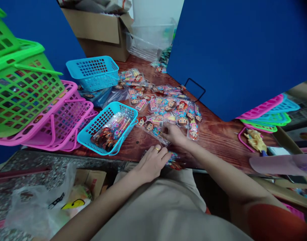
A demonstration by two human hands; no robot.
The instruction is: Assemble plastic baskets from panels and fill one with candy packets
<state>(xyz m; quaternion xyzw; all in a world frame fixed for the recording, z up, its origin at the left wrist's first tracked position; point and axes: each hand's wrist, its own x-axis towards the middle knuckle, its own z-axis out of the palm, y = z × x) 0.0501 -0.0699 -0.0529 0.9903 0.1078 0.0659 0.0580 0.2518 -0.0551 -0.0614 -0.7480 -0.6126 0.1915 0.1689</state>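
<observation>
My left hand [153, 162], with a ring on one finger, is closed on a small stack of clear plastic packets [175, 161] at the table's front edge. These packets have colourful cartoon figures on them. Just beyond it, my right hand [175, 134] has its fingers curled down onto a cartoon packet [153, 129] at the near side of a spread of similar packets [171, 102]. Its fingertips are partly hidden. Left of my hands stands a blue basket [86, 138] with several packets lying inside it.
Another blue basket [93, 82] stands farther back, near a cardboard box [98, 28] and a clear plastic bin [153, 33]. Green baskets [25, 87] and pink baskets [53, 134] are stacked at left. A large blue panel [234, 50] borders the wooden table's [224, 144] right side.
</observation>
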